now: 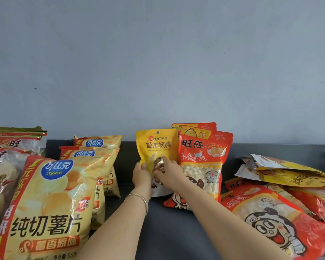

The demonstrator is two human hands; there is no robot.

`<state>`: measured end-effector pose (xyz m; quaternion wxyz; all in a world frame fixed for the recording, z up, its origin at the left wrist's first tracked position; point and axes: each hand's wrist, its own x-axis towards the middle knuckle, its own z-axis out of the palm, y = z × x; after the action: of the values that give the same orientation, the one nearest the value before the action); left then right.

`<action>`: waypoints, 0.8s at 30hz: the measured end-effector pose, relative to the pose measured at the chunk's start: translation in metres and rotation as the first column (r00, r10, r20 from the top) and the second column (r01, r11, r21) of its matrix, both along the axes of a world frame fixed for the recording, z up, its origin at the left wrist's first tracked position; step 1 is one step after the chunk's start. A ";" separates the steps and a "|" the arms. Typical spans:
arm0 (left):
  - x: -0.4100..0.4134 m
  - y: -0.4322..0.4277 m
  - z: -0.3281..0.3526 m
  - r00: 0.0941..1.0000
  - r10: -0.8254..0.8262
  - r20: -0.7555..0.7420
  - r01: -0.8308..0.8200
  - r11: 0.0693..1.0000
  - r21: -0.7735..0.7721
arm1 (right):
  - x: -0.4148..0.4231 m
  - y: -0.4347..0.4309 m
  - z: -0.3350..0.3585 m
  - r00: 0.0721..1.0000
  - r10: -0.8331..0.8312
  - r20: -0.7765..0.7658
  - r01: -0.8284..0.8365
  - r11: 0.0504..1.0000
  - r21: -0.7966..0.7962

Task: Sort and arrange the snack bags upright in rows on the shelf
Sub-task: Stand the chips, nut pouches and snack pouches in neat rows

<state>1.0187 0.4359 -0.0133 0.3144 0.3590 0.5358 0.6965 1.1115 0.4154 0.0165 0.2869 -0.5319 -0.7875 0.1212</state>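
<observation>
Curled round the lower left edge of the yellow walnut pouch (pixel 156 145): fingers (pixel 144 166) of the left hand (pixel 142 175), gripping it. Laid nearly straight across the pouch's clear window: fingers (pixel 164 159) of the right hand (pixel 167 172), pressing flat, wrapped round nothing. Silver bangle (pixel 139 198) on the left wrist.

Pouch upright, toward the back of the dark shelf (pixel 167 228). Top against the grey wall (pixel 158 62) or just short of it; cannot tell which. Touching at its 3 o'clock: upright red Wangzai bun bags (pixel 203 158), about three deep, front one overlapping those behind.

Done, judging by the layout:
- At 9 o'clock of the hands, Copico crisp bags (pixel 51 203) standing in a front-to-back row, three or four.
- Beyond them, at the far 9 o'clock edge, Want Want bags (pixel 0 156) standing too, partly cut off.
- Bun row begun.
- Walnut row apparently at its first pouch, being steadied now.

Left to do:
- Heap at 3 to 4 o'clock, lying flat and overlapping: flat red bun bags (pixel 270 212) below, yellow pouches (pixel 289 173) on top, count unclear.
- All of these to be stood up and matched to their rows.

Roughly half sorted, at a guess. Bare strip of shelf between the crisp row and the walnut pouch, likely room for another row.
</observation>
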 end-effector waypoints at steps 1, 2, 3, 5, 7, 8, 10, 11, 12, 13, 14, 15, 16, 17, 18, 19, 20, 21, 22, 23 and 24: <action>-0.005 0.001 0.001 0.998 0.050 -0.030 -0.051 0.999 -0.016 | -0.001 0.001 -0.003 0.999 0.024 0.037 -0.024 1.000 0.002; -0.011 0.002 0.001 0.993 0.106 -0.058 -0.108 0.994 -0.028 | -0.002 0.001 -0.006 0.996 0.046 0.078 -0.047 0.999 0.007; -0.015 0.003 0.001 0.985 0.153 -0.076 -0.156 0.987 -0.039 | -0.003 0.001 -0.010 0.990 0.064 0.128 -0.066 0.998 0.009; -0.021 0.006 -0.001 0.973 0.205 -0.104 -0.212 0.975 -0.059 | -0.006 0.002 -0.017 0.958 0.079 0.277 -0.086 0.996 0.010; -0.022 0.007 -0.005 0.965 0.214 -0.153 -0.230 0.969 -0.091 | -0.007 0.002 -0.024 0.899 0.077 0.432 -0.100 0.995 0.031; -0.021 0.007 -0.007 0.960 0.202 -0.195 -0.228 0.967 -0.117 | -0.008 0.002 -0.026 0.876 0.069 0.477 -0.105 0.993 0.049; -0.019 0.004 -0.008 0.936 0.152 -0.317 -0.221 0.956 -0.195 | -0.009 0.000 -0.028 0.853 0.043 0.521 -0.101 0.991 0.083; -0.018 0.001 -0.007 0.915 0.124 -0.383 -0.226 0.945 -0.234 | -0.010 0.000 -0.028 0.844 0.035 0.535 -0.098 0.991 0.090; -0.018 0.000 -0.006 0.894 0.091 -0.438 -0.227 0.936 -0.269 | -0.010 -0.001 -0.028 0.836 0.031 0.548 -0.097 0.991 0.091; -0.018 -0.001 -0.005 0.880 0.053 -0.473 -0.217 0.929 -0.299 | -0.010 -0.002 -0.027 0.826 0.031 0.562 -0.097 0.991 0.088; -0.019 0.000 -0.006 0.873 0.013 -0.487 -0.193 0.927 -0.321 | -0.010 -0.003 -0.027 0.814 0.030 0.580 -0.097 0.992 0.085; -0.020 0.001 -0.008 0.870 -0.017 -0.493 -0.166 0.931 -0.326 | -0.009 -0.003 -0.027 0.798 0.026 0.602 -0.095 0.992 0.083; -0.023 0.004 -0.012 0.871 -0.030 -0.490 -0.135 0.945 -0.297 | -0.009 -0.003 -0.027 0.775 0.021 0.631 -0.095 0.992 0.084; -0.026 0.007 -0.015 0.874 -0.033 -0.484 -0.094 0.967 -0.236 | -0.008 -0.003 -0.028 0.747 0.014 0.665 -0.099 0.991 0.090; -0.029 0.011 -0.019 0.879 -0.029 -0.476 -0.058 0.984 -0.167 | -0.008 -0.004 -0.029 0.718 0.008 0.696 -0.103 0.990 0.095; -0.032 0.017 -0.024 0.883 -0.020 -0.468 -0.040 0.992 -0.116 | -0.009 -0.004 -0.029 0.700 0.005 0.714 -0.107 0.989 0.098; -0.034 0.022 -0.028 0.886 -0.012 -0.463 -0.032 0.996 -0.085 | -0.009 -0.003 -0.030 0.696 0.007 0.718 -0.109 0.989 0.097; -0.034 0.025 -0.030 0.888 -0.013 -0.460 -0.026 0.997 -0.078 | -0.010 -0.003 -0.030 0.698 0.009 0.716 -0.112 0.989 0.097; -0.030 0.020 -0.026 0.892 -0.012 -0.451 -0.023 0.997 -0.073 | -0.010 -0.003 -0.030 0.701 0.008 0.713 -0.116 0.988 0.103; -0.026 0.013 -0.022 0.892 -0.002 -0.451 -0.027 0.998 -0.058 | -0.010 -0.003 -0.030 0.708 0.004 0.706 -0.125 0.985 0.121; -0.023 0.007 -0.017 0.889 0.017 -0.457 -0.043 0.998 -0.048 | -0.009 -0.004 -0.030 0.723 -0.003 0.691 -0.140 0.979 0.151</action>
<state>0.9958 0.4424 -0.0308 0.1791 0.4951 0.6198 0.5819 1.1029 0.4110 -0.0130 0.0200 -0.4790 -0.8646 -0.1506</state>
